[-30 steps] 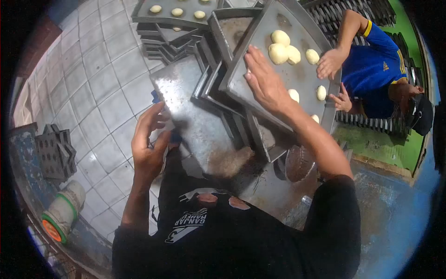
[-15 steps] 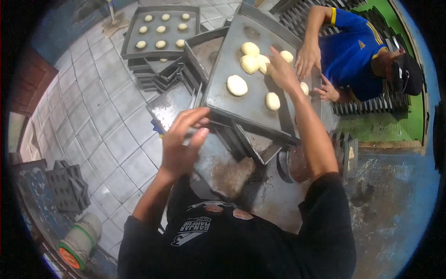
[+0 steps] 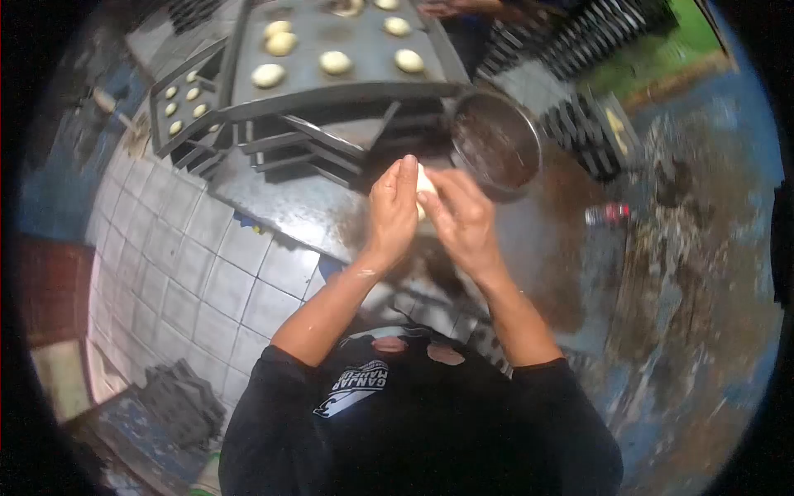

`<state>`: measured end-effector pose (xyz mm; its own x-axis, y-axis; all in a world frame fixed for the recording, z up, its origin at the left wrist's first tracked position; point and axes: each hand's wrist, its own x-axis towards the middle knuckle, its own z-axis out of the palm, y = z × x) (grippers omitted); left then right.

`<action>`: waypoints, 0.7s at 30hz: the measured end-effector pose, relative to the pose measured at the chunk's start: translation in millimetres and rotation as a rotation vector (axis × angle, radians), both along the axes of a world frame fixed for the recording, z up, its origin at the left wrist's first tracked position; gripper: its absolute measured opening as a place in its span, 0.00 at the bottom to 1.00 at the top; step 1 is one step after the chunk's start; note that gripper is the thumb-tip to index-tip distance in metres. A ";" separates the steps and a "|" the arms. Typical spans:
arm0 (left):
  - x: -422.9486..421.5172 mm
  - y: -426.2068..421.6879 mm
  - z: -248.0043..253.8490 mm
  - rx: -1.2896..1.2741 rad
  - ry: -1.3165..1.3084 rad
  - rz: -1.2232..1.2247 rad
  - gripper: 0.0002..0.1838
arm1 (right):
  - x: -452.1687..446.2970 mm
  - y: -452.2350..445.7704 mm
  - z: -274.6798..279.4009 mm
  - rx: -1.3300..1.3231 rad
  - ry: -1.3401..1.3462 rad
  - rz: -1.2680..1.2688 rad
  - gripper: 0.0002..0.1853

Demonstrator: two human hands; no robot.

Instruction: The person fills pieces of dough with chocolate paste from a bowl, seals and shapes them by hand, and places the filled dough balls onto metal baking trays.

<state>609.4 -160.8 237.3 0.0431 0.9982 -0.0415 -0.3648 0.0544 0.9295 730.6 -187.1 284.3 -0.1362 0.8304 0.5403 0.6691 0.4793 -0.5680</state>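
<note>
My two hands meet in front of my chest with a pale dough ball (image 3: 424, 183) between them. My left hand (image 3: 392, 207) is cupped against one side of it, thumb up. The fingers of my right hand (image 3: 461, 217) curl round the other side, slightly blurred by motion. Most of the dough is hidden by the hands. Beyond them a grey metal baking tray (image 3: 364, 76) holds several dough balls (image 3: 336, 62), two of them touching at its left.
Stacked trays (image 3: 314, 153) lie under the front tray. A round dark pan (image 3: 496, 140) stands to the right on the metal table (image 3: 281, 198). A small red-labelled can (image 3: 608, 215) is farther right. Another tray of dough (image 3: 184, 103) sits at left. A co-worker's hand (image 3: 447, 8) shows at the top.
My hands have come together, with a dough ball now between them; my right hand has left the tray. The view has shifted, and the co-worker is mostly out of frame.
</note>
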 end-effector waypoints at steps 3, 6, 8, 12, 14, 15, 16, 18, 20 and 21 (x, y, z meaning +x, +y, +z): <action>55.2 -44.1 -45.6 0.086 0.166 -0.075 0.23 | 47.8 -68.0 -34.0 -0.270 0.129 -0.106 0.19; 101.6 -86.2 -38.2 -0.102 0.124 -0.189 0.24 | 78.0 -114.3 -62.0 -0.425 0.895 -0.146 0.14; 114.0 -106.0 -41.4 -0.081 0.190 -0.269 0.25 | 95.7 -147.6 -57.8 -0.522 0.995 -0.116 0.16; 116.7 -132.8 -94.9 -0.020 0.041 -0.261 0.26 | 131.7 -171.3 -89.0 -0.448 0.969 -0.186 0.23; 107.5 -145.1 -148.4 -0.157 0.163 -0.242 0.26 | 135.2 -170.8 -125.6 -0.317 0.793 -0.381 0.24; 98.1 -155.9 -156.0 -0.243 0.351 -0.278 0.25 | 130.8 -179.1 -131.5 -0.409 0.668 -0.393 0.19; 90.1 -162.6 -156.7 -0.299 0.435 -0.456 0.23 | 124.5 -185.4 -150.4 -0.433 0.444 -0.306 0.15; 75.5 -176.5 -181.0 -0.152 0.506 -0.628 0.20 | 114.4 -183.5 -176.1 -0.367 0.098 -0.028 0.12; 77.4 -174.3 -178.7 -0.276 0.515 -0.636 0.18 | 112.9 -163.4 -166.8 -0.367 0.029 0.080 0.11; 76.8 -165.8 -175.7 -0.271 0.525 -0.643 0.18 | 120.5 -143.9 -164.6 -0.362 0.039 0.073 0.11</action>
<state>686.2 -326.6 61.6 0.5027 0.7400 -0.4468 0.2848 0.3463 0.8939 851.1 -331.0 119.7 -0.1873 0.9575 0.2195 0.6154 0.2885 -0.7335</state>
